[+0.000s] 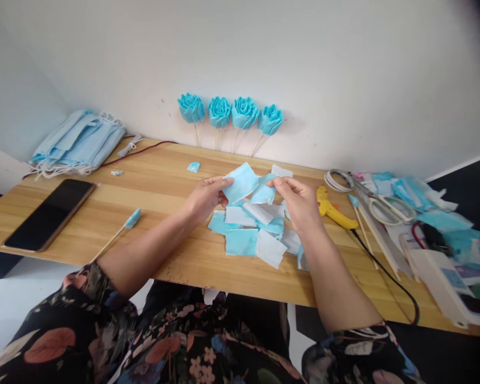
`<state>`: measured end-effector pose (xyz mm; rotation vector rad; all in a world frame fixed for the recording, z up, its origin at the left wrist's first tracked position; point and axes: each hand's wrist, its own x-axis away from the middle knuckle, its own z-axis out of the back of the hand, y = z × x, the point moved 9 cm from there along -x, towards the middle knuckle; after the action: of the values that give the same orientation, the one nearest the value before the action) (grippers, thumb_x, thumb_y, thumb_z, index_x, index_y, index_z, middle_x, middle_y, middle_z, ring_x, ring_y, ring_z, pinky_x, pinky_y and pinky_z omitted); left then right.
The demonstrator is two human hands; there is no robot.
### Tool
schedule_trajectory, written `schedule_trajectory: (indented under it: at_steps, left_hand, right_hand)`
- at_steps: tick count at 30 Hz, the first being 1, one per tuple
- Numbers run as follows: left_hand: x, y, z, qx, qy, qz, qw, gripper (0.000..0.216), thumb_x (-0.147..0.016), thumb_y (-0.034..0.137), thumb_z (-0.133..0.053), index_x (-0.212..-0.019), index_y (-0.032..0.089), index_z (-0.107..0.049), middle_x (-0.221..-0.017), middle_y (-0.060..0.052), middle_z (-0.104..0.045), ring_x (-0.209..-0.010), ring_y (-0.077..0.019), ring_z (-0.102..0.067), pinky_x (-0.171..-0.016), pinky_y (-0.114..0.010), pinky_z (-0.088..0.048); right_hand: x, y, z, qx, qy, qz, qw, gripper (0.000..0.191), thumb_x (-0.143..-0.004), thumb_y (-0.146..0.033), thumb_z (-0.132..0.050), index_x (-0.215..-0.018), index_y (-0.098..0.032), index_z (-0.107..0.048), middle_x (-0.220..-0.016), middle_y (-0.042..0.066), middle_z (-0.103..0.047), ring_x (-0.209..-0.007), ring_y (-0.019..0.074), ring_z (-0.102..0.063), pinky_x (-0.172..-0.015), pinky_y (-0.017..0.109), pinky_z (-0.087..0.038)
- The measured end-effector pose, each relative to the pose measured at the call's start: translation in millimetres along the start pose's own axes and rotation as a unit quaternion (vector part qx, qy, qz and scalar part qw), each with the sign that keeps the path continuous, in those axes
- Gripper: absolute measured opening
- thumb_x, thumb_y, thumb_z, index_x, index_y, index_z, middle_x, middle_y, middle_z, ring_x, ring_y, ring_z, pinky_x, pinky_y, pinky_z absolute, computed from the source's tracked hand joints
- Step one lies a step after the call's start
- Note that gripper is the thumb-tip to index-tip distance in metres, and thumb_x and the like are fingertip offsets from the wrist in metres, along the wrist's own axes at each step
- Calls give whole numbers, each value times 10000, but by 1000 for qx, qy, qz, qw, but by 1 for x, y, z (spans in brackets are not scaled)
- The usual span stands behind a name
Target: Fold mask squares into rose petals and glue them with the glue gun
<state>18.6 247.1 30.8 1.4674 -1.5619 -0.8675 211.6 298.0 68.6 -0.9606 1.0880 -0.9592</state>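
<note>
Between the thumb and fingers of my left hand [208,197] is a light blue fabric square [241,182]. My right hand [298,201] pinches a smaller blue fabric piece [264,191] with a ragged lower edge, close beside the square. Whether the two pieces touch or only overlap in view, I cannot tell. Below both hands lies a loose pile of blue and white fabric pieces [242,242]. A stick with a blue wrapped tip [132,218] rests on the table by my left forearm.
Several blue fabric roses [220,112] on sticks lean against the wall. A stack of face masks [80,140] and a phone [50,214] lie left. On the right are a yellow glue gun [336,210] with a black cord, scissors [390,209], a tape roll [338,181] and a white power strip [444,285].
</note>
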Motion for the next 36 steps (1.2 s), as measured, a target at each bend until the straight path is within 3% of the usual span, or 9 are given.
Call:
schedule_trajectory:
  at_steps: [6,11,17,26,36]
  left_hand:
    - [-3,20,20,66,79,-54,993,161,-791,280,-663,-768,152,-569,-657,-3,-567,-553,-101,-531,-475,-214,-376]
    - [-5,32,36,97,135,-75,983,119,-804,249,-634,-780,165,-553,-678,-7,-591,-557,-98,-543,-514,-222,-415]
    - [-5,33,38,95,143,-74,982,115,-801,253,-627,-785,172,-545,-667,-12,-588,-545,-105,-541,-507,-228,-403]
    - [-4,35,31,109,123,-70,984,127,-802,262,-629,-788,172,-540,-650,-12,-584,-532,-105,-533,-489,-230,-377]
    - [-7,35,31,114,109,-72,985,164,-810,302,-638,-799,166,-546,-660,-16,-579,-514,-101,-515,-463,-235,-336]
  right_hand:
    - [-5,3,1,7,-6,25,1000,184,-788,-368,-727,-882,-210,-721,-799,2,-697,-754,155,-645,-740,309,-527]
    - [-14,-7,19,15,33,57,998,373,-793,-347,-691,-1144,-266,-595,-748,-22,-656,-771,187,-679,-796,379,-559]
    - [-22,-25,41,42,74,91,992,424,-779,-325,-716,-1156,-310,-522,-687,-35,-626,-704,204,-674,-779,424,-560]
    - [-13,-30,14,49,1,62,997,414,-758,-250,-695,-1131,-293,-518,-658,-72,-606,-635,152,-639,-683,326,-538]
    - [-8,-23,1,86,-49,75,992,489,-810,-267,-685,-1257,-295,-489,-720,-67,-625,-683,161,-660,-733,361,-541]
